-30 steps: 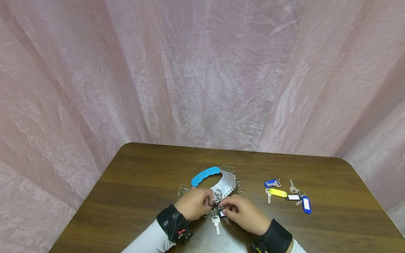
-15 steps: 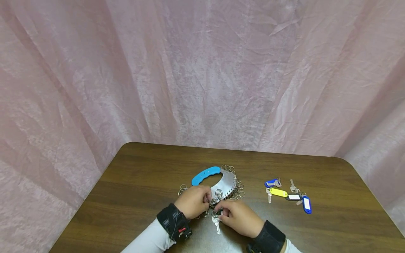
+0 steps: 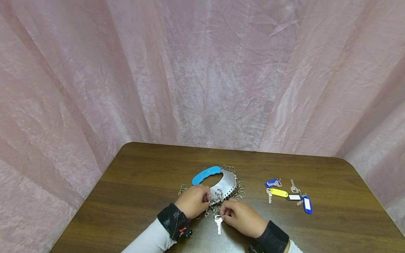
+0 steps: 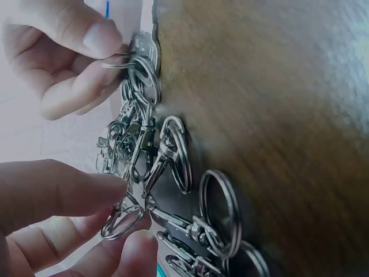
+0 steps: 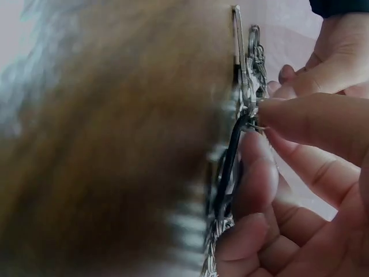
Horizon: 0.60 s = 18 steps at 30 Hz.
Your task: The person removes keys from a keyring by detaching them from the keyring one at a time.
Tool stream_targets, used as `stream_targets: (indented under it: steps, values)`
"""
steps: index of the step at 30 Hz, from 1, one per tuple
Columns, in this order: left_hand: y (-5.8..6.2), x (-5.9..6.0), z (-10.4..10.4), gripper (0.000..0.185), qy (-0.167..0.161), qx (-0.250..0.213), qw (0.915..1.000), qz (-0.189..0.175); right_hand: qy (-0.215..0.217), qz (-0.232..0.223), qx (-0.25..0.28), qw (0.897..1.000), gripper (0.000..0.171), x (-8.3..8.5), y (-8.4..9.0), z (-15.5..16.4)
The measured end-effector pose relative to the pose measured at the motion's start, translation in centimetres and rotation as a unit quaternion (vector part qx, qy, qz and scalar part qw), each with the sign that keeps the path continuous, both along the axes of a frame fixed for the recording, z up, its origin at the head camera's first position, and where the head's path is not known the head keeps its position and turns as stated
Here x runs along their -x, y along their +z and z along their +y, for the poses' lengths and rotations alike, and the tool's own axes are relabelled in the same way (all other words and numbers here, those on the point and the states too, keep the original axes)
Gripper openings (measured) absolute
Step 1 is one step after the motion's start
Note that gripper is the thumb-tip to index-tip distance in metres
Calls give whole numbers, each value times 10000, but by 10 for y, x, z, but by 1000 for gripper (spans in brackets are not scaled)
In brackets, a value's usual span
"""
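Observation:
A key carrier with a blue handle [image 3: 206, 174] and a curved silver plate [image 3: 227, 182] lies on the table, snap hooks with split rings along its edge. My left hand [image 3: 194, 201] pinches a snap hook [image 4: 122, 218] at the plate's near side. With thumb and forefinger, my right hand [image 3: 242, 216] pinches a small split ring [image 5: 258, 126]. A silver key [image 3: 218, 225] hangs beside the right fingertips, pointing toward me. A black key tag [image 5: 230, 161] shows by the right fingers in the right wrist view; in the head view it is hidden.
To the right lie several tagged keys: a blue tag [image 3: 271, 183] at the back, a yellow tag [image 3: 279, 192], a black tag [image 3: 294, 197] with a white label and another blue tag [image 3: 307, 205]. The brown table [image 3: 152, 165] ends at a pink curtain [image 3: 202, 88].
My right hand shifts left toward the rings, then slightly back right, and the key moves slightly right with it. The black tag seen under it earlier is now covered. My left hand barely moves.

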State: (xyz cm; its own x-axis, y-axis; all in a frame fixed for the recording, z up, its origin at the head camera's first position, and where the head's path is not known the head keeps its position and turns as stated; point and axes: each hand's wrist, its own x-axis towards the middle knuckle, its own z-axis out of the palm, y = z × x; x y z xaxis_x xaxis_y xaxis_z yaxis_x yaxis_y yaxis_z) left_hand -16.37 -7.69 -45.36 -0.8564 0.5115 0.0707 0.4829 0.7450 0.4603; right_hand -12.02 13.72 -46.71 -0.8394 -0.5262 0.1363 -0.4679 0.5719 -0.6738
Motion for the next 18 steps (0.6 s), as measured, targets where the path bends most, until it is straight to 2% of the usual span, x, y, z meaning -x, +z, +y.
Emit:
stream_targets:
  steps: [10, 18]
  values:
    - [3, -2, 0, 15, 42, -7, 10000, 62, -162, 149, 488, 9986, 15, 2, 0, 8]
    - [8, -4, 1, 13, 76, -46, 10000, -36, -35, -611, 880, 9942, 7, 5, 2, 10]
